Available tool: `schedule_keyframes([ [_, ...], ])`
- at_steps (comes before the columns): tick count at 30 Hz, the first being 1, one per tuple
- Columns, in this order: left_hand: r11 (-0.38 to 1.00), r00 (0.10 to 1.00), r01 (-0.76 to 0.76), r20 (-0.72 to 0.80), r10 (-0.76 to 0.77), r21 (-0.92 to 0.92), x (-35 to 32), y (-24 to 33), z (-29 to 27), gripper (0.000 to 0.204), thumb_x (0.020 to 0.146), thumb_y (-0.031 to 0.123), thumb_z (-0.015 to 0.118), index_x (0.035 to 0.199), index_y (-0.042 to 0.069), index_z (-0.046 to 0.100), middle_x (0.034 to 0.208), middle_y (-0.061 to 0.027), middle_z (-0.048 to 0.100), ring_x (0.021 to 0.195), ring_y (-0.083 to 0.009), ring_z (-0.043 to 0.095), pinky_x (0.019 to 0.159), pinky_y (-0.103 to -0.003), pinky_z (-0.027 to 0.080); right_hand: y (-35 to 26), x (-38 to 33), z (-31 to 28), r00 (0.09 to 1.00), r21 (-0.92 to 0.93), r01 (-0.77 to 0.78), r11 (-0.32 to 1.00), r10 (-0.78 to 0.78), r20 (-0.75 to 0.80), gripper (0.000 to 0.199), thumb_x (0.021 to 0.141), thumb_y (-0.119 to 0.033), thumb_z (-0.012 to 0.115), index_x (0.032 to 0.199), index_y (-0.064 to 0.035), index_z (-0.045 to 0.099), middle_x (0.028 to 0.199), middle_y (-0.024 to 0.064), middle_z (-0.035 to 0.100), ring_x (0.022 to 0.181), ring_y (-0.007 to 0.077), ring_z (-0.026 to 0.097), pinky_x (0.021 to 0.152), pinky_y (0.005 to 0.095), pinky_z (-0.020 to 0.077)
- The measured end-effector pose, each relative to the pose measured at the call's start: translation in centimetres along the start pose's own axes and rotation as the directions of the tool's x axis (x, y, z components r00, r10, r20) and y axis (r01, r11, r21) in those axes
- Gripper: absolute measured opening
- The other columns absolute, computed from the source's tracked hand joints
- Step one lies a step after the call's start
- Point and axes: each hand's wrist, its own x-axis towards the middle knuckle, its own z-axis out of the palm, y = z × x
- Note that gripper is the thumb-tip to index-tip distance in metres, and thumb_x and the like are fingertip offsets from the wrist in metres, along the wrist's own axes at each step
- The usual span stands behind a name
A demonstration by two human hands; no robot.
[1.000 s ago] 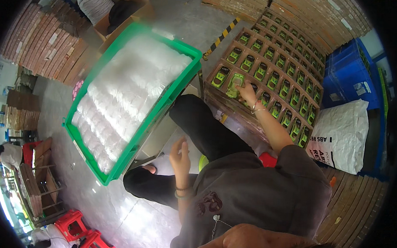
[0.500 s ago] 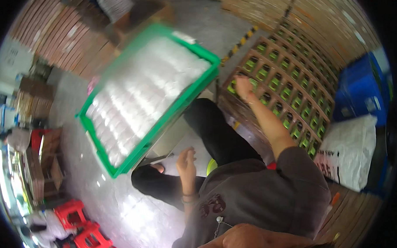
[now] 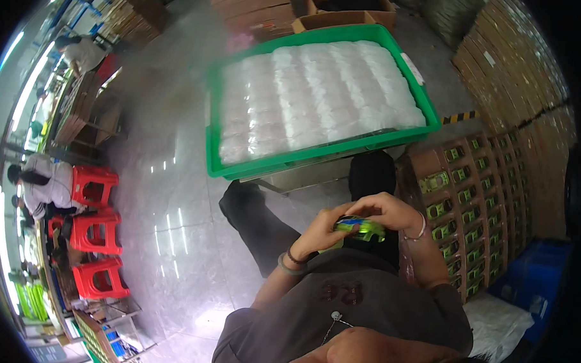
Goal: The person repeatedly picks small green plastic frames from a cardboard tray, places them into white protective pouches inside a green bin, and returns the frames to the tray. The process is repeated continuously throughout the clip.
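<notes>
Head view: I had a green toy car (image 3: 370, 231) held between both hands, just in front of the dark shirt (image 3: 395, 297). Left hand (image 3: 324, 231): fingers clamped on the car's left end. Right hand (image 3: 393, 211): fingers bent and closed on its top and right side. To the right, a brown compartmented tray (image 3: 424, 166) carried rows of similar green cars (image 3: 443, 208). Farther ahead, a green crate (image 3: 323, 157) held white bagged items (image 3: 306, 92), contents unreadable.

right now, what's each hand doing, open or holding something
Left hand: closed, holding a green toy car.
Right hand: closed on the same toy car.
</notes>
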Motion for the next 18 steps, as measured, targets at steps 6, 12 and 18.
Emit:
schedule_keyframes([
  [6,0.872,0.910,0.306,-0.150,-0.386,-0.383,-4.1,-2.4,-2.0,0.025,0.095,0.019,0.053,0.100,-0.005,0.060,0.082,-0.0050,0.065,0.072,-0.0104,0.060,0.065,-0.026,0.047,-6.4,12.6,-5.1,0.999,-0.445,0.027,0.895,-0.038,-0.017,0.025,0.092,-0.020,0.056,0.107,-0.0017,0.064,0.083,0.0047,0.065,0.068,0.0094,0.061,0.061,0.0253,0.0486],
  [12,0.814,0.825,0.215,-0.345,-0.447,-0.540,-5.8,-2.7,-1.9,0.024,0.097,0.019,0.051,0.106,-0.003,0.057,0.089,-0.0070,0.064,0.074,-0.0120,0.062,0.064,-0.025,0.047,-5.9,31.4,-9.6,0.837,-0.937,0.033,0.347,-0.523,-0.164,0.021,0.082,-0.015,0.059,0.099,-0.0044,0.067,0.098,0.0161,0.066,0.094,0.0316,0.063,0.082,0.0390,0.0491],
  [18,0.801,0.767,0.133,-0.451,-0.456,-0.584,-7.7,-4.8,-2.8,0.023,0.096,0.019,0.052,0.104,-0.002,0.057,0.088,-0.0066,0.065,0.074,-0.0117,0.062,0.063,-0.025,0.047,-1.7,41.3,-13.1,0.861,-0.982,0.169,-0.083,-0.472,0.188,0.017,0.073,0.000,0.051,0.088,-0.0003,0.061,0.091,0.0191,0.060,0.092,0.0367,0.057,0.083,0.0442,0.0455],
])
